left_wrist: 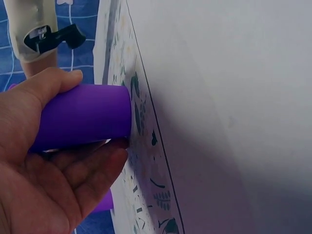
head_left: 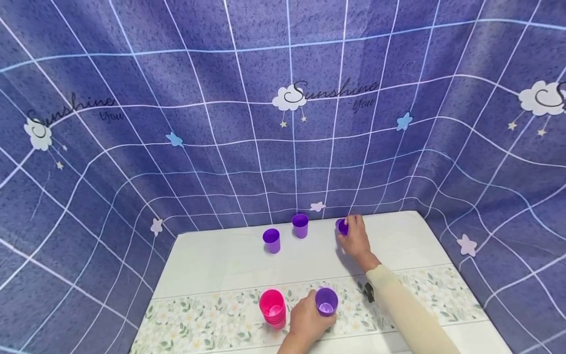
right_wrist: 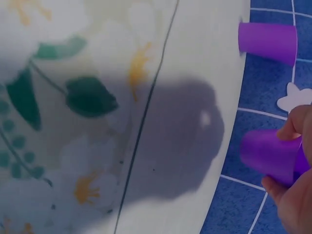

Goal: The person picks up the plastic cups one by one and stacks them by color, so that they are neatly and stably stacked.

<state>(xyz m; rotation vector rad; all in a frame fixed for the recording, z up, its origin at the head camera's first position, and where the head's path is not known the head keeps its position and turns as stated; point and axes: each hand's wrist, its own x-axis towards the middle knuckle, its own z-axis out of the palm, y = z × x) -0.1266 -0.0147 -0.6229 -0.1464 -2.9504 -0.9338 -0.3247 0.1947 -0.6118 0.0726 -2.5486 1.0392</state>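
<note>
Gripping with curled fingers, the left hand [head_left: 306, 319] in the head view holds a tapered, purple, plastic-looking near cup [head_left: 326, 302] mouth up over the white, flower-banded tabletop [head_left: 208, 260], just right of a nested bright pink cup stack [head_left: 272, 309]. The right hand [head_left: 355, 240] pinches a matching far cup [head_left: 342, 226] by the far edge; to its left stand an upright middle cup [head_left: 300, 227] and an upright leftmost cup [head_left: 272, 242], both purple. A leftward sweep of either hand could topple the stack or the middle cup.

In the left wrist view, thumb and fingers flank the near cup, parted only by its width. Whether its base touches the tabletop, I cannot tell. Its wall looks smooth, plain and deep purple.

In the right wrist view, thumb and fingertip pinch the far cup by its mouth end. It seems lifted, with blue grid curtain [right_wrist: 239, 200] showing past its base. So shallow a hold, if loosened, could drop it behind the edge. Its wall shows a soft sheen.
</note>
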